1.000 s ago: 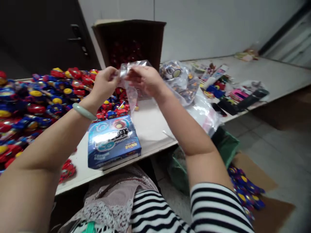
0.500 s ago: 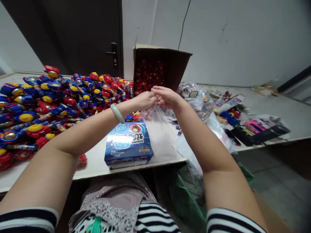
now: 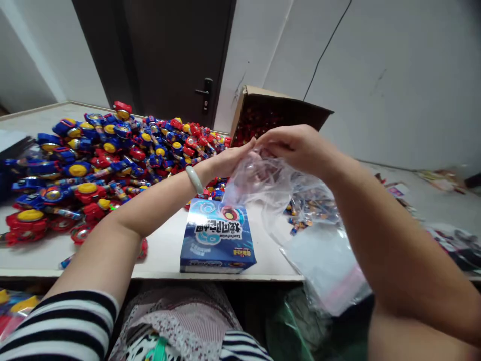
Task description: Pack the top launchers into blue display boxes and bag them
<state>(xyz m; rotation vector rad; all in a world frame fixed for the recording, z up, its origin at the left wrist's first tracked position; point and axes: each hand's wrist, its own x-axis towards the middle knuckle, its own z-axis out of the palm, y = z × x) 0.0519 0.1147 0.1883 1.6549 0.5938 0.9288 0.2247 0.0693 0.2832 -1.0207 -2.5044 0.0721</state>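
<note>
A clear plastic bag [image 3: 259, 183] hangs between my two hands above the table. My left hand [image 3: 231, 159], with a pale bangle on its wrist, grips the bag at its upper left edge. Curled over the top of the bag is my right hand [image 3: 296, 145]; its fingertips are partly hidden, and whether they hold anything besides the bag I cannot tell. Just below stands a blue printed box [image 3: 218, 235], near the table's front edge. To the left lies a large heap of red, blue and yellow plastic toys [image 3: 112, 160].
Behind my hands, an open cardboard box [image 3: 285, 103] holds many small red pieces. More clear plastic bags [image 3: 323, 255] lie at the right and overhang the table edge [image 3: 161, 273]. Small colourful pieces [image 3: 300, 220] lie beneath the plastic. A green bag [image 3: 289, 321] hangs below.
My hands were together; now they are apart, the right one farther right with the bag stretched between them. The view has turned left, and things appear shifted rightward.
</note>
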